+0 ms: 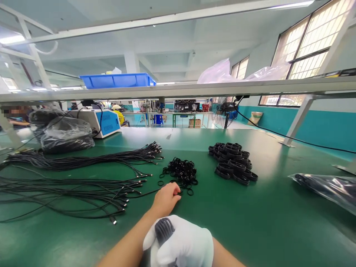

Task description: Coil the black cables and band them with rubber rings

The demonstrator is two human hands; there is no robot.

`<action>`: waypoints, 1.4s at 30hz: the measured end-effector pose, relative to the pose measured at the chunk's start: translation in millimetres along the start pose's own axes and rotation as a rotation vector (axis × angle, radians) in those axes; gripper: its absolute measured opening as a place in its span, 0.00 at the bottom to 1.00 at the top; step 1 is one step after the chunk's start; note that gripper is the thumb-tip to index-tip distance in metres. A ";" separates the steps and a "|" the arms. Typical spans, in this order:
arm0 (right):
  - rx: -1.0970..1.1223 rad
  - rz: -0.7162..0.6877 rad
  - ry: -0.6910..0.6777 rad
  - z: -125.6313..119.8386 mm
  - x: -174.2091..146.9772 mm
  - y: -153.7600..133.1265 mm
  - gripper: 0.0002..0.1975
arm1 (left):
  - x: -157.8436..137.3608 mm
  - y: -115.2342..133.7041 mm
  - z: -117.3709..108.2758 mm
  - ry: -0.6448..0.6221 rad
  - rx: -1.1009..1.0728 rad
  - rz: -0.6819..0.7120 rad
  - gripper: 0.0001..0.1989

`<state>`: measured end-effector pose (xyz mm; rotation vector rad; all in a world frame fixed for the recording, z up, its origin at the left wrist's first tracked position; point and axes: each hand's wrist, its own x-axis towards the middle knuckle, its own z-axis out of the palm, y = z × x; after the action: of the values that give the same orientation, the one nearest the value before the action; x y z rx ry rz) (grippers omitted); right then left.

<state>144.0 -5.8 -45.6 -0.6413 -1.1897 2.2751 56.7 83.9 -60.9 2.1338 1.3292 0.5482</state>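
Note:
My right hand (185,241), in a white glove, is closed around a coiled black cable (164,230), whose loops stick out between thumb and fingers. Bare and reaching past it, my left hand (167,198) is at the near edge of a pile of small black rings (182,171). Its fingers are curled with the thumb close to them; what is between the fingertips is too small to make out. A few loose rings (190,191) lie beside the fingers. To the left, straight black cables (91,185) with metal-tipped plugs lie spread on the green tabletop (250,222).
Coiled black cables (233,161) are heaped right of the rings. A longer cable bundle (91,159) lies at back left, before a bagged pile (66,131) and a blue-and-white machine (104,122). A clear plastic bag (328,189) sits at right. A shelf (178,91) crosses overhead.

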 end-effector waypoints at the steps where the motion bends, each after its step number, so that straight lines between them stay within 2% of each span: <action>1: 0.002 0.006 0.008 0.3 0.1 -0.7 0.27 | 2.0 0.9 5.9 0.002 0.018 -0.009 0.10; 4: 0.002 -0.017 0.005 2.2 -0.3 -1.9 0.25 | 4.5 -1.9 10.1 0.007 0.016 -0.054 0.13; 8: 0.097 -0.099 0.067 5.1 -0.2 -6.3 0.23 | -7.4 -10.3 -14.4 0.023 -0.121 -0.143 0.07; 10: 0.059 -0.140 0.238 6.4 1.2 -10.0 0.22 | -25.9 -11.4 -31.4 0.024 -0.254 -0.180 0.09; 12: -0.029 -0.179 0.482 8.1 3.9 -12.4 0.20 | -51.8 -9.3 -43.4 0.018 -0.406 -0.206 0.11; 14: -0.101 -0.208 0.688 11.0 7.1 -12.2 0.20 | -79.0 -5.6 -46.2 0.016 -0.538 -0.230 0.13; 15: -0.134 -0.219 0.744 13.0 8.6 -10.9 0.19 | -90.9 -4.0 -44.1 0.014 -0.622 -0.250 0.14; 20: -0.471 -0.284 0.804 21.0 13.2 3.1 0.11 | -120.3 -5.4 -21.8 0.054 -1.073 -0.345 0.16; 23: -0.595 -0.265 0.839 19.2 15.4 10.7 0.09 | -124.7 -8.6 -17.3 0.092 -1.113 -0.350 0.16; 26: -0.629 -0.223 0.794 17.5 17.1 15.0 0.10 | -128.5 -9.7 -17.9 0.105 -1.131 -0.346 0.14; 29: -0.637 -0.238 0.760 18.8 17.3 17.6 0.09 | -129.9 -11.9 -16.0 0.118 -1.140 -0.340 0.14; 35: -0.624 -0.205 0.865 14.6 17.5 23.2 0.08 | -126.5 -19.1 -7.4 0.088 -1.165 -0.316 0.18; 39: -0.610 -0.218 0.902 10.8 18.1 27.5 0.09 | -131.1 -12.3 -15.7 0.067 -1.218 -0.276 0.16; 42: -0.634 -0.264 0.890 16.5 15.8 29.1 0.11 | -138.6 -3.7 -30.5 -0.011 -1.233 -0.215 0.12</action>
<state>115.9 -20.7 -64.5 -1.4246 -1.3636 1.1120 -23.1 -32.7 -46.7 0.9638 0.8040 0.9308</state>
